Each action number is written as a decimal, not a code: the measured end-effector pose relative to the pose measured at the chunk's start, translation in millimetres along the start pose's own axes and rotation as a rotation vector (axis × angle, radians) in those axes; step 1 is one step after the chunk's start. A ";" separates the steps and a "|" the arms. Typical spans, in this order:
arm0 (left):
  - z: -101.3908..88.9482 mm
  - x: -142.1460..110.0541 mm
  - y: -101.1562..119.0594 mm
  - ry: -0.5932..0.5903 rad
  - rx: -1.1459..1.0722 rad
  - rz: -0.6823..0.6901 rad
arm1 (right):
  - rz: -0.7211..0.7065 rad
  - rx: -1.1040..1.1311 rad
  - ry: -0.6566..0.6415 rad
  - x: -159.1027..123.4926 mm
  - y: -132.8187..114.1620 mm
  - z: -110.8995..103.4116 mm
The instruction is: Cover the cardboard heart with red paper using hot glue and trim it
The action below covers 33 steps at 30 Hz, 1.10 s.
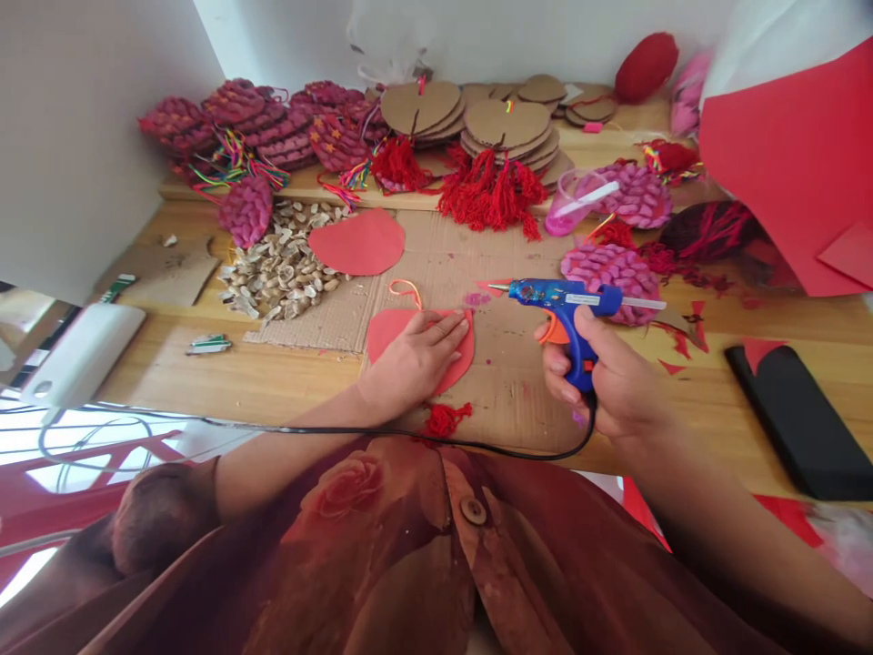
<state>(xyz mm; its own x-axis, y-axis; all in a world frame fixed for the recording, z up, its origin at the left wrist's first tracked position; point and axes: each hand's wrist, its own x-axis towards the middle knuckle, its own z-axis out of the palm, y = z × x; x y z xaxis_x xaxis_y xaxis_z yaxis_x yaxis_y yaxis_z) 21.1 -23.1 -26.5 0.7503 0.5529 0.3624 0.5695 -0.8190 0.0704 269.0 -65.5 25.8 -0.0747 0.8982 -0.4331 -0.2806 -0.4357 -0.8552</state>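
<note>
My right hand (614,373) grips a blue hot glue gun (556,296) with an orange trigger, its nozzle pointing left and a glue stick out of its back. My left hand (423,355) lies flat, fingers stretched, on a red paper disc (388,332). An orange cord loop (407,291) shows at the disc's far edge, and a red tassel (446,419) at its near edge. Under these is a cardboard sheet (505,382). Another red paper piece (358,242) lies just beyond. What is beneath the pressed disc is hidden.
Pale shells (286,264) are heaped at the left. Behind stand stacked cardboard discs (508,125) with red tassels and pink shell-covered pieces (255,118). A plastic cup (573,202) stands at right, with a black phone (805,418) nearer. The gun's black cord (300,429) crosses the table's front edge.
</note>
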 end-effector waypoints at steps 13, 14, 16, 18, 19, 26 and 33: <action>-5.9 -2.1 4.9 -0.165 0.093 0.073 | 0.014 0.217 -0.064 12.8 19.6 7.0; -6.0 -1.9 5.4 -0.169 0.085 0.065 | 0.009 0.216 -0.056 12.6 20.0 7.6; -5.9 -0.9 6.3 -0.175 0.060 0.042 | 0.001 0.207 -0.037 12.6 20.8 8.7; -5.6 0.9 6.6 -0.179 0.019 0.001 | 0.002 0.192 -0.027 13.1 21.6 9.4; -5.5 1.7 6.5 -0.178 -0.007 -0.015 | 0.002 0.187 -0.024 13.3 22.0 9.7; -8.9 -7.1 6.9 0.030 -0.241 -0.171 | -0.019 0.196 0.000 10.3 23.3 9.0; -16.6 -10.2 19.6 -0.181 -0.104 -0.055 | -0.035 0.216 -0.001 10.7 25.3 7.2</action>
<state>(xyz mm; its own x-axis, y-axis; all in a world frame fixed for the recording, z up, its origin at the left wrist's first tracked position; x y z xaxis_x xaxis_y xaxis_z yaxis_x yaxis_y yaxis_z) 19.1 -47.4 -13.3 0.7723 0.6083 0.1829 0.5809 -0.7929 0.1840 254.3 -66.5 1.6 -0.0623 0.9129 -0.4035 -0.4819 -0.3815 -0.7888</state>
